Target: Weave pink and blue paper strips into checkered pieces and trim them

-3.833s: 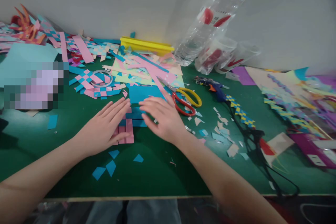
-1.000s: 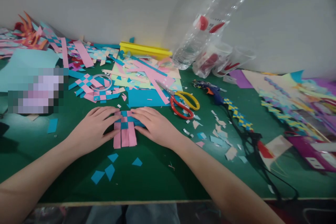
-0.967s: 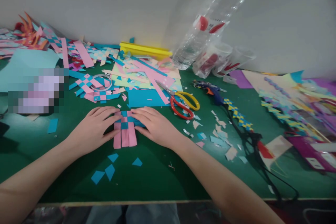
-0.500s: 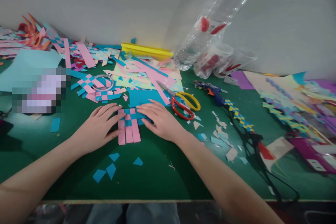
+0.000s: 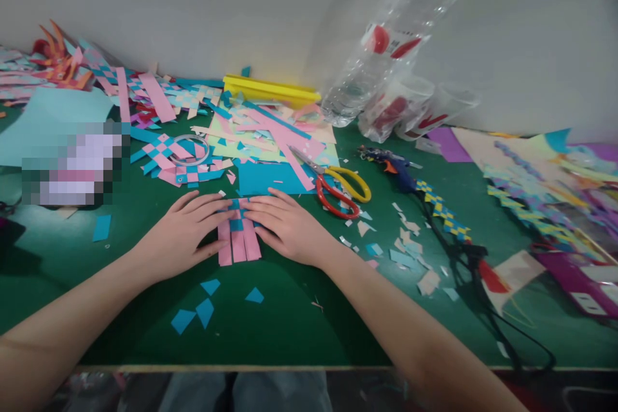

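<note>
A small weave of pink and blue paper strips lies flat on the green table, its pink ends pointing toward me. My left hand rests on its left side, fingers stretched out and fingertips on the paper. From the right, my right hand lies over the other side with fingers extended, hiding the blue strip ends there. A blue and pink checker pattern shows between the two hands. Just behind them is a blue paper sheet. Several blue scraps lie in front.
Scissors with red and yellow handles lie behind my right hand. A glue gun with a black cord is farther right. Tape, woven pieces, a yellow strip-shaped holder, a plastic bottle and cups line the wall.
My left hand has drawn back left, baring the weave's middle and pink ends. My right hand, over the blue ends to the right half a second ago, has shifted left onto the weave.
</note>
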### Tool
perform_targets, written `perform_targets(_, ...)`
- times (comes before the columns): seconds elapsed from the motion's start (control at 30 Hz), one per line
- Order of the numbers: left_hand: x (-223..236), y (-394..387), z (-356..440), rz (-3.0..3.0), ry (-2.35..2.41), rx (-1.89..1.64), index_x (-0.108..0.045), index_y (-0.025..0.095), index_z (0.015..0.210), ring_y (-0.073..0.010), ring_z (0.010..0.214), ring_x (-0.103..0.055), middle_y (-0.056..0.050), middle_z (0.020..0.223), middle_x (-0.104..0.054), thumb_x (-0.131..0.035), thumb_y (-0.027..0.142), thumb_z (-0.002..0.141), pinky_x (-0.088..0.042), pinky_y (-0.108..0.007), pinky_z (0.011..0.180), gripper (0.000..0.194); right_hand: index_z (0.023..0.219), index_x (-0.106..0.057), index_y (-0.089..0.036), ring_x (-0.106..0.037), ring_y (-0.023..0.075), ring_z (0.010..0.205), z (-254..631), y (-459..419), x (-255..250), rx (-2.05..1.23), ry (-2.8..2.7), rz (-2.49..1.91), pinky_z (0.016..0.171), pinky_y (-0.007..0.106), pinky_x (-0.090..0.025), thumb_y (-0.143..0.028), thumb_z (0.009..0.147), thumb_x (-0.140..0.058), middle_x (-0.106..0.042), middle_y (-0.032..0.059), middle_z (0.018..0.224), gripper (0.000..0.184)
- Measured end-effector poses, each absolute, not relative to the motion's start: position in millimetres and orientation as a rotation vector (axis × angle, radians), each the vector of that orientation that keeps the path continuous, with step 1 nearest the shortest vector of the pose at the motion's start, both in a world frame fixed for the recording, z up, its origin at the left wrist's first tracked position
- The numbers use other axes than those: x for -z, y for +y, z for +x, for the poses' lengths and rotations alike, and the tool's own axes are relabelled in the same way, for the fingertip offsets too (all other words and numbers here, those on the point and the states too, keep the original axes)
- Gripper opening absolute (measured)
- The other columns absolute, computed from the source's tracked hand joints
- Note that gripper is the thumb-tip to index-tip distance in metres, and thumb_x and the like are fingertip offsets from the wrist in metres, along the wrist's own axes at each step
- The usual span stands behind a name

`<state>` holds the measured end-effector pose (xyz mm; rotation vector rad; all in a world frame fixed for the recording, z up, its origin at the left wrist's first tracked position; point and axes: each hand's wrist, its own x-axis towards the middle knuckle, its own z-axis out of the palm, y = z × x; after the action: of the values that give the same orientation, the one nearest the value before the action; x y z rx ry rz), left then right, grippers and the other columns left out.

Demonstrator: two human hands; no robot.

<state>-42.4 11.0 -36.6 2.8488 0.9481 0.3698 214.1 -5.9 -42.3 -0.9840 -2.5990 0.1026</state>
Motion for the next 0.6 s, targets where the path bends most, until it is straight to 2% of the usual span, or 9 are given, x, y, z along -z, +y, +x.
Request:
perform_targets(0.17, 35, 10, -41, 2.834, 0.967, -0.364, -0.054, 0.026, 0.135, -0.0268, 0.135, -0.044, -0.006, 0.142, -0.054, -0.053, 0.043, 0.093, -0.029, -0.052, 0.114, 0.045, 0.124, -0.060, -0.018, -0.051, 0.0195, 0.130, 214, -4, 42, -0.052, -2.607, -0.992, 0.116, 0.048, -0.033, -0.027, 0.099, -0.040, -0.059, 0.0062, 0.138, 0.033)
perform_targets(0.27, 33, 9, -41, 2.834, 0.972, -0.346, -0.055, 0.025, 0.133, -0.0270, 0.135, -0.044, -0.006, 0.142, -0.054, -0.050, 0.043, 0.095, -0.029, -0.052, 0.114, 0.043, 0.119, -0.062, -0.015, -0.058, 0.0219, 0.120, 210, -9, 30, 0.092, -2.560, -0.982, 0.108, 0.047, -0.042, -0.022, 0.098, -0.041, -0.066, 0.0093, 0.127, 0.031)
perform_targets(0.33, 33, 9, -41, 2.837, 0.962, -0.343, -0.055, 0.025, 0.133, -0.0271, 0.135, -0.044, -0.006, 0.142, -0.054, -0.049, 0.042, 0.096, -0.029, -0.052, 0.114, 0.041, 0.103, -0.067, -0.016, -0.065, 0.0208, 0.100, 204, -23, 14, 0.185, -2.464, -0.938, 0.090, 0.040, -0.052, -0.018, 0.095, -0.044, -0.074, 0.0079, 0.102, 0.025)
perform_targets(0.4, 33, 9, -41, 2.844, 0.955, -0.352, -0.055, 0.025, 0.133, -0.0273, 0.134, -0.044, -0.006, 0.142, -0.054, -0.049, 0.040, 0.096, -0.029, -0.053, 0.114, 0.041, 0.087, -0.067, -0.022, -0.065, 0.0175, 0.081, 198, -48, -6, 0.132, -2.401, -0.832, 0.073, 0.034, -0.053, -0.020, 0.091, -0.050, -0.074, 0.0025, 0.083, 0.018)
perform_targets(0.47, 34, 9, -41, 2.854, 0.951, -0.362, -0.054, 0.024, 0.134, -0.0273, 0.134, -0.045, -0.007, 0.141, -0.054, -0.049, 0.040, 0.096, -0.029, -0.053, 0.114, 0.041, 0.072, -0.063, -0.028, -0.059, 0.0132, 0.062, 195, -78, -24, -0.037, -2.422, -0.727, 0.064, 0.030, -0.053, -0.027, 0.090, -0.054, -0.068, -0.0036, 0.065, 0.019)
perform_targets(0.53, 34, 9, -41, 2.851, 0.958, -0.371, -0.053, 0.023, 0.135, -0.0269, 0.133, -0.046, -0.008, 0.141, -0.054, -0.048, 0.040, 0.097, -0.030, -0.052, 0.113, 0.042, 0.069, -0.063, -0.034, -0.058, 0.0130, 0.056, 197, -106, -38, -0.148, -2.367, -0.956, 0.058, 0.029, -0.055, -0.031, 0.086, -0.059, -0.064, -0.0069, 0.057, 0.017)
perform_targets(0.6, 33, 9, -41, 2.835, 0.966, -0.375, -0.050, 0.024, 0.137, -0.0266, 0.132, -0.047, -0.008, 0.141, -0.054, -0.048, 0.040, 0.097, -0.031, -0.051, 0.112, 0.043, 0.066, -0.064, -0.044, -0.059, 0.0175, 0.052, 203, -125, -45, -0.221, -2.375, -0.983, 0.040, 0.031, -0.048, -0.034, 0.078, -0.063, -0.061, -0.0097, 0.050, 0.016)
